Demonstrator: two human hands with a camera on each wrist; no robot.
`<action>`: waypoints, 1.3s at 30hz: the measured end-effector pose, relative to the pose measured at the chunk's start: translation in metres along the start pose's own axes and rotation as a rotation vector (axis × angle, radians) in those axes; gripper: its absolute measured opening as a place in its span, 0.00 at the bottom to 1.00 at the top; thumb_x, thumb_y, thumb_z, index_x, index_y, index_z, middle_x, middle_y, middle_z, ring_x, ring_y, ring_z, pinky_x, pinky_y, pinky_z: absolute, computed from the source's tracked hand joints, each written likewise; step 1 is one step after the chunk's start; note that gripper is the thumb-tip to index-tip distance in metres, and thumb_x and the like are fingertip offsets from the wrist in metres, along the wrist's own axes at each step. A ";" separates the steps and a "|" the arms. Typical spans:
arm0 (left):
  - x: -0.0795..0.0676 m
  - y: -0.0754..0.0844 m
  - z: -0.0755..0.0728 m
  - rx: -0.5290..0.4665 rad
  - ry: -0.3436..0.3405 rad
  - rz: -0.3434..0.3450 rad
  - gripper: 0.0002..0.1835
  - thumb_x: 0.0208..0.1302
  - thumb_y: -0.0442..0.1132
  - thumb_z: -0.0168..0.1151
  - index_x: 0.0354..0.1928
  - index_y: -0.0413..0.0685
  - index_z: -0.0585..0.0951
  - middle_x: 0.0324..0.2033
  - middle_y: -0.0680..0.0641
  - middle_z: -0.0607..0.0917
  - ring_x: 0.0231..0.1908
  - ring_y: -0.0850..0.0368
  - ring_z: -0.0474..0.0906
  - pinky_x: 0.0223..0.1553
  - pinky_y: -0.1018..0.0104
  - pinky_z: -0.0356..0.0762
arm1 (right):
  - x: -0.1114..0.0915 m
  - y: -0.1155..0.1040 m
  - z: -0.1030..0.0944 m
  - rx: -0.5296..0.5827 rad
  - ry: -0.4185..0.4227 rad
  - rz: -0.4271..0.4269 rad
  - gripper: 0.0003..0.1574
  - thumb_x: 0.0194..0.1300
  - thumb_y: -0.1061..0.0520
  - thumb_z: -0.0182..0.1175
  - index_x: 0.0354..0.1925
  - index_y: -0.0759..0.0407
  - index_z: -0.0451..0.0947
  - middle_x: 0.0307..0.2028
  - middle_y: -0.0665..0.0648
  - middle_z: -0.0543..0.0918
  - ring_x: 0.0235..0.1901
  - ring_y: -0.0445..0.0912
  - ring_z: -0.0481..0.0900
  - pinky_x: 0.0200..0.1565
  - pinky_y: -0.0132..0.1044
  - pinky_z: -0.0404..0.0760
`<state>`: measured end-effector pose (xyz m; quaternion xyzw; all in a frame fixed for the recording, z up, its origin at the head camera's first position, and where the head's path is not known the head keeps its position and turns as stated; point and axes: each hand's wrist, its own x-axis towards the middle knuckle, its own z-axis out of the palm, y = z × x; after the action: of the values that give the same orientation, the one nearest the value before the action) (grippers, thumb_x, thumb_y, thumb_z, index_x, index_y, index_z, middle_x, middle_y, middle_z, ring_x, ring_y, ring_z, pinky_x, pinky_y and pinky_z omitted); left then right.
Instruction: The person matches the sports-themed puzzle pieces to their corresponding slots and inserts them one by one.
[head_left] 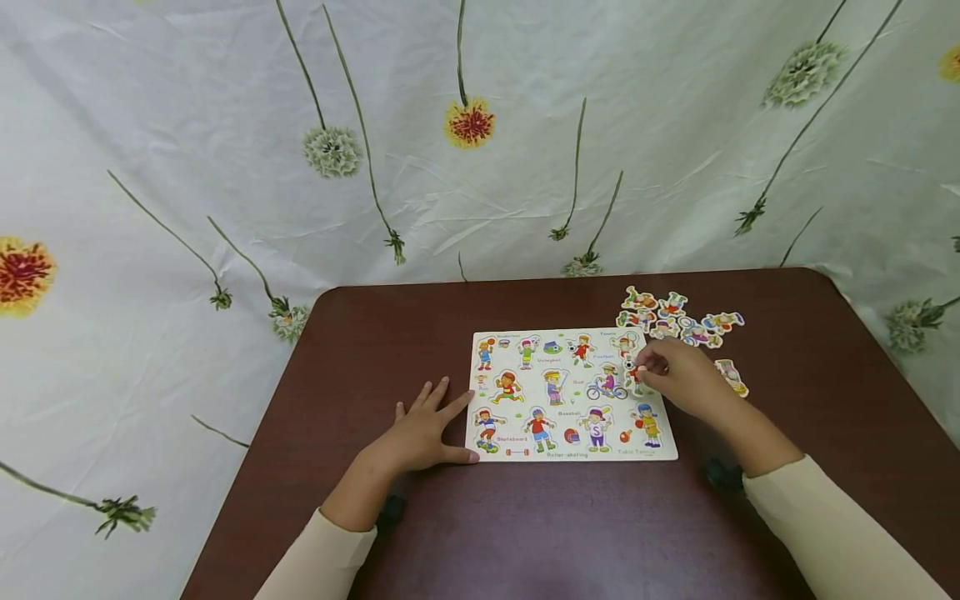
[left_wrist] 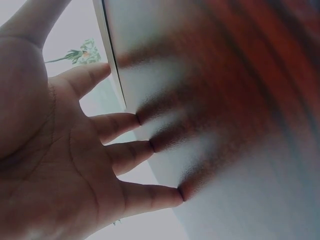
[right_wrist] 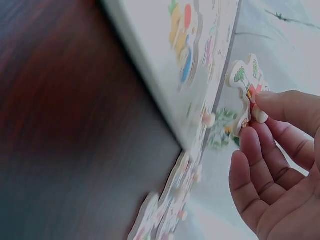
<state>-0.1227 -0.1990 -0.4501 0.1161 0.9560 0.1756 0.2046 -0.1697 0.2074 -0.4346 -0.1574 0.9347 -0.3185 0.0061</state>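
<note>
A white puzzle board [head_left: 573,408] printed with children playing sports lies on the table. My right hand [head_left: 686,379] is over its right side, pinching a knobbed figure puzzle piece [right_wrist: 248,82] between thumb and fingers. That piece [head_left: 632,375] shows a figure in red and overlaps the board in the head view. My left hand [head_left: 416,433] rests with fingers spread at the board's left edge, the thumb tip by the lower left corner. In the left wrist view the straight fingers of the left hand [left_wrist: 65,145] touch the glossy tabletop.
Several figure pieces [head_left: 664,328] lie in a cluster beyond the board's upper right corner. One more piece [head_left: 731,377] lies apart, beside the right hand. The dark brown table [head_left: 555,517] meets a white flower-printed cloth [head_left: 510,208] at the back.
</note>
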 end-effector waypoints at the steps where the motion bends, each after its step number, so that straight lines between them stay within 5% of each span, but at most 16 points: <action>1: 0.000 0.000 0.000 0.001 -0.001 -0.001 0.54 0.52 0.65 0.74 0.79 0.68 0.58 0.81 0.39 0.47 0.80 0.35 0.38 0.68 0.19 0.39 | 0.002 -0.002 0.001 0.002 -0.001 -0.007 0.04 0.63 0.65 0.65 0.38 0.62 0.82 0.34 0.57 0.82 0.36 0.47 0.79 0.39 0.39 0.77; 18: 0.000 -0.001 -0.002 0.000 -0.009 -0.003 0.54 0.53 0.65 0.74 0.79 0.68 0.58 0.81 0.39 0.47 0.80 0.35 0.38 0.68 0.19 0.40 | 0.036 -0.025 0.022 -0.035 -0.012 -0.035 0.02 0.64 0.64 0.65 0.37 0.61 0.81 0.35 0.58 0.81 0.37 0.49 0.78 0.41 0.41 0.76; 39: -0.003 0.001 -0.003 -0.007 -0.009 0.005 0.53 0.54 0.64 0.73 0.79 0.67 0.58 0.81 0.39 0.47 0.80 0.35 0.38 0.68 0.19 0.39 | 0.071 -0.040 0.037 -0.126 -0.088 0.044 0.02 0.68 0.62 0.63 0.35 0.58 0.79 0.37 0.57 0.77 0.34 0.48 0.76 0.37 0.40 0.75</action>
<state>-0.1209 -0.2003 -0.4464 0.1187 0.9541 0.1788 0.2089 -0.2211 0.1348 -0.4342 -0.1508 0.9550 -0.2515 0.0442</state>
